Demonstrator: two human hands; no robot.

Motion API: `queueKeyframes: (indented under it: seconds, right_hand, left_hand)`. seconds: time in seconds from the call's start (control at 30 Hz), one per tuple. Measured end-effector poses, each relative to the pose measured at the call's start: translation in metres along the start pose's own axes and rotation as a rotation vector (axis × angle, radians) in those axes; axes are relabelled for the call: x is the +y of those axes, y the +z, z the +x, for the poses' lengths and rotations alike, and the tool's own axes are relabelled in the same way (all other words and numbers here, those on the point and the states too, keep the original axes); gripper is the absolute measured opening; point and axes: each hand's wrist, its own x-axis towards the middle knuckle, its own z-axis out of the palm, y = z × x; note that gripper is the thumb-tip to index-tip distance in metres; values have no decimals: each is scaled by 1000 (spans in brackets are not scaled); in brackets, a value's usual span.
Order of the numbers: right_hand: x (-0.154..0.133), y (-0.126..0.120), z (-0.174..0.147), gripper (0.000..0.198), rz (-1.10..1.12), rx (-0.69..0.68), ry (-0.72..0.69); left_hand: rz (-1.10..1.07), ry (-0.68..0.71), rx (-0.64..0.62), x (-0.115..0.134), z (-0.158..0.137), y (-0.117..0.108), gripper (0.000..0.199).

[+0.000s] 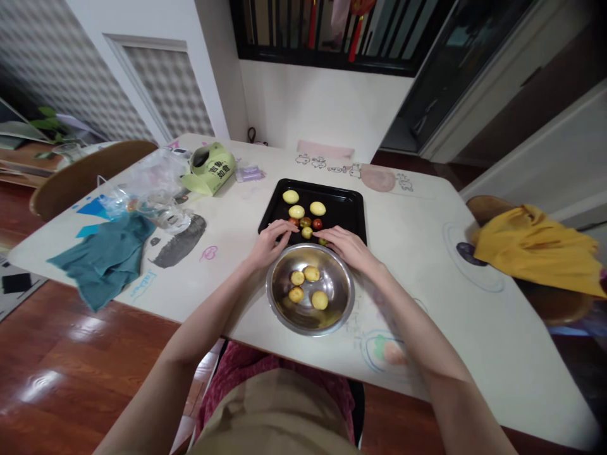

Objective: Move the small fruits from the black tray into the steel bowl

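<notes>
On the black tray [351, 205], my left hand [274, 242] rests at the near left with fingers stretched out, their tips beside a small dark-red round fruit [293, 222]. Opposite it, my right hand [348, 246] reaches over the near right edge, fingers extended and low by a small green fruit [324, 241]. Between the hands sit a yellow-green fruit [307, 232], a brownish one [305, 222] and a red one [317, 224]. Farther back lie three pale yellow oval fruits [317, 208]. A steel bowl [310, 321] in front holds several yellow pieces of produce [319, 299].
Left on the white table [227, 240] are a teal cloth [107, 256], clear plastic items [173, 218], a green printed carton [211, 167] and a purple packet [250, 174]. A yellow garment [535, 249] hangs over the chair at right.
</notes>
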Motion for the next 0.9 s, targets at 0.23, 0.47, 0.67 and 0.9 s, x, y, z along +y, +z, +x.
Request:
queueKeyframes:
  seconds: [0.23,0.47,0.67,0.9]
  right_hand:
    - [11,3,-2,36,5,-50,87]
    - [18,-1,-5,35,51,-22,125]
    - [-14,-38,-7,31,88,75,46]
    - [-75,-53,-16,24,54,-307,0]
  left_hand:
    - [9,32,-30,2,0,0,25]
    - [-47,33,-82,8,1,-3,26]
    - [-90,13,-119,12,2,-4,29]
    - [-84,-4,-130,9,0,-2,30]
